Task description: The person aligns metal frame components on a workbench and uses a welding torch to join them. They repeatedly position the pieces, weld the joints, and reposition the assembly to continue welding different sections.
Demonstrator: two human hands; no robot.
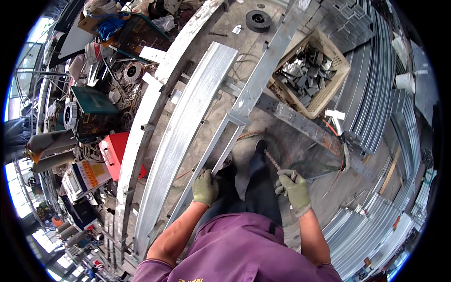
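My left hand, in a greenish work glove, is closed at the edge of a narrow grey metal profile that slants up from beside my legs. Its fingertips are partly hidden. In a matching glove, my right hand grips a thin brownish rod that points down toward my shoe. A wide silvery metal channel lies left of the narrow profile. Both arms are held apart, one on each side of my body.
A beige plastic crate of metal offcuts stands at the upper right. Stacked long metal profiles lie beyond it. A whitish beam runs along the left, with a red box behind it. An orange hose crosses the floor.
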